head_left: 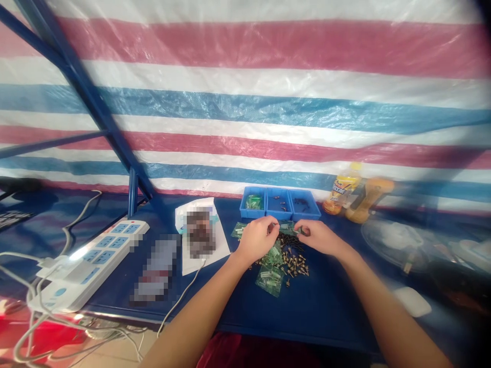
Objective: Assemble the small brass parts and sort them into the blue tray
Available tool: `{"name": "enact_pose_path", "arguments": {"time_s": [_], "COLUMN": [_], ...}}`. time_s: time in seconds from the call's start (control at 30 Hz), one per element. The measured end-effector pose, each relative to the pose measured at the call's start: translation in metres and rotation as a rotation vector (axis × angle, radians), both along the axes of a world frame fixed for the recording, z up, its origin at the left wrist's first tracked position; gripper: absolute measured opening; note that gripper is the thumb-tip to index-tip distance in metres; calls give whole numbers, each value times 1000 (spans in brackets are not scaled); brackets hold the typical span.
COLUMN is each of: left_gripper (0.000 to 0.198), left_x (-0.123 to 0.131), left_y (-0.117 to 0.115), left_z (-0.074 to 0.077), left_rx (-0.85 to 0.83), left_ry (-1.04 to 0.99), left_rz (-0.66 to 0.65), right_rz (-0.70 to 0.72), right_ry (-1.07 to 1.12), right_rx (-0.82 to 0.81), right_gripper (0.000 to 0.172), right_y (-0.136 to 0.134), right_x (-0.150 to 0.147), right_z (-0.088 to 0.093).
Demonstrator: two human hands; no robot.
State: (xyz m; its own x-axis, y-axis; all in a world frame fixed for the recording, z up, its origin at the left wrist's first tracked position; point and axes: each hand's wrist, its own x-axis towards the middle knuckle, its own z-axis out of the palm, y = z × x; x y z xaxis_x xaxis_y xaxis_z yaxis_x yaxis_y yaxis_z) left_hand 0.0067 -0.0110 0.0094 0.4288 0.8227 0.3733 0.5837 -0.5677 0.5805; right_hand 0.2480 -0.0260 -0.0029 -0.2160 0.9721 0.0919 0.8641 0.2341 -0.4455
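**Head view.** The person's left hand (256,239) and right hand (319,238) are held close together above a dark blue tabletop (330,327). Both are closed in a pinch, thumbs and forefingers meeting on a small clear bag (286,228) with green contents, the bag spanning the gap between them. Its contents are too small to make out.

Directly below the grip lies a loose pile of brass and dark screws (292,261), mixed with further clear bags (270,278) that show green contents. One more such bag (238,230) lies just left of the left hand.

Beyond the grip stands a blue three-compartment parts tray (279,203): a green-filled bag in the left compartment, a few screws in the middle, dark small parts in the right.

Farther right of the tray stand two plastic bottles (355,194). Left of the grip lie a white paper sheet (201,236) bearing a blurred item and a second blurred item (155,268). Well left of these rests a white power strip (88,266) with cables. A striped tarpaulin (245,107) hangs behind the table.
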Motion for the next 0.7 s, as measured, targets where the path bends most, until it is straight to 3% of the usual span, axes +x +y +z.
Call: {"name": "enact_pose_path", "arguments": {"time_s": [0.1,0.23,0.33,0.47,0.6,0.7], "left_gripper": [22,21,22,28,41,45], "left_x": [1,2,2,1,1,1], "left_y": [-1,-1,0,-1,-3,0], "left_z": [-1,-1,-1,3,7,7], "left_rx": [-4,-2,-2,-17,-115,-238], "left_ry": [9,20,10,-31,-162,-246], "left_rz": [-1,-2,7,49,70,-20], "right_rz": [78,49,17,-140,-276,-285], "right_ry": [-82,-208,-173,244,888,1151], "right_rx": [70,157,284,376,148,27], "right_gripper": [35,23,22,22,35,38], "right_y": [-1,-7,-11,-8,-5,-6], "right_x": [-8,-21,-26,-28,-37,-49], "right_z": [-2,2,5,6,4,6]}}
